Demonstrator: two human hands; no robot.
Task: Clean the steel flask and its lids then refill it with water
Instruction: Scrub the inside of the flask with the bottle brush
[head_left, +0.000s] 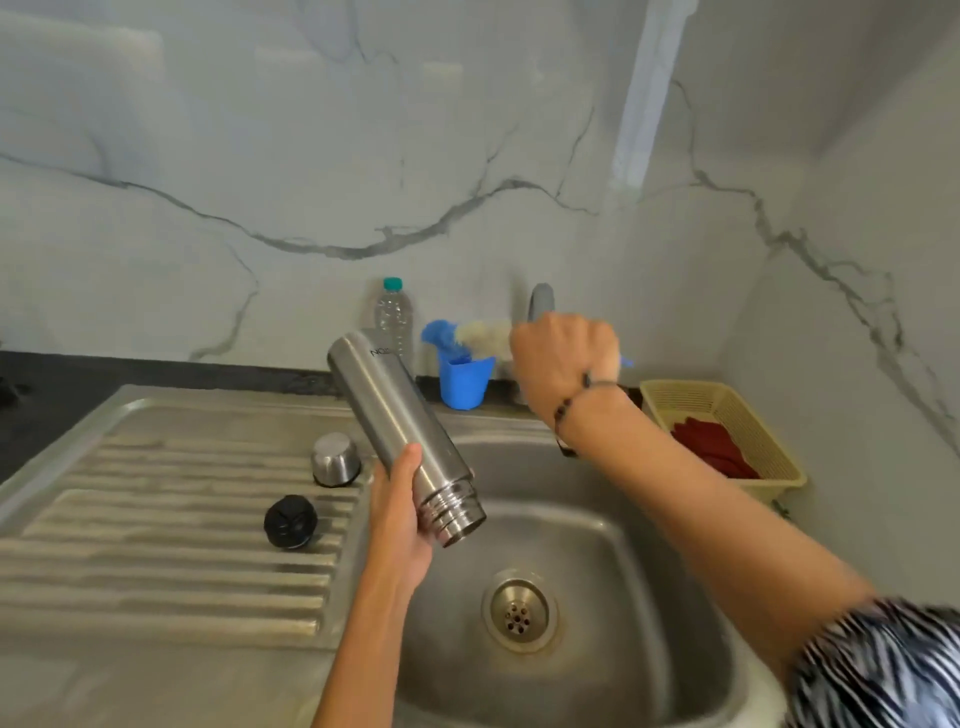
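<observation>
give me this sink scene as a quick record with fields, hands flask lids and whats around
left hand: grips the flask near its open neck
flask: tilted, mouth down over the sink
right hand: curled round the bottle brush above the blue cup
steel cap: on the drainboard
black stopper: on the drainboard, apart from the cap
behind: plastic bottle
right: basket

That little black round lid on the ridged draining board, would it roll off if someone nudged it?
Probably not: the black lid lies flat and looks squat, so it should slide, not roll. The draining board ridges may catch it. It looks like plastic, so likely light.
</observation>
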